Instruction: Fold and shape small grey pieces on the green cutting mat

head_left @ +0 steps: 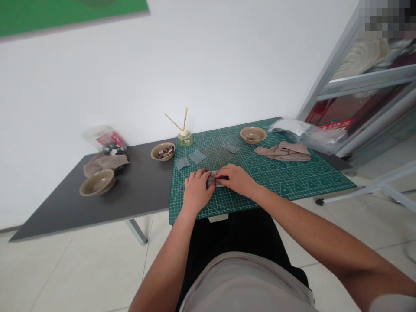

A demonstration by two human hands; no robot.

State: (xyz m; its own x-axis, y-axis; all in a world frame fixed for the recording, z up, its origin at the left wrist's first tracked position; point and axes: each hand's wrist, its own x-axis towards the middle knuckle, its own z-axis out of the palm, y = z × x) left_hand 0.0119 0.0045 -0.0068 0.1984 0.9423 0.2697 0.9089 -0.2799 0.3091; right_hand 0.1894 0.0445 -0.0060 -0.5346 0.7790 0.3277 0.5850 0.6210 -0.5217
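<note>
At the 6 o'clock edge of the green cutting mat [292, 184], both hands meet over a small dark grey folded packet [211, 179] with a pale strip [221, 185] along its lower edge. Packet sits between the hands, long axis roughly left-right; fingers hide most of it, so exact shape unclear. Neither hand clearly nearer. Left hand [196, 191] is curled, fingers over the packet's left end. Right hand [235, 180] is flatter, reaching in from the right and apparently pinching the other end. Left forearm [169, 264] enters from 7 o'clock, right forearm [302, 212] from 4 o'clock.

From the hands: grey fabric squares [197, 156] at 12, tan ceramic bowl [253, 134] at 1, beige cloth [282, 151] at 2, clear plastic bag [305, 132] beyond it. Off the mat, on the dark grey table [65, 212]: reed diffuser [185, 138] and bowl of dark chips [162, 151] at 11.
</note>
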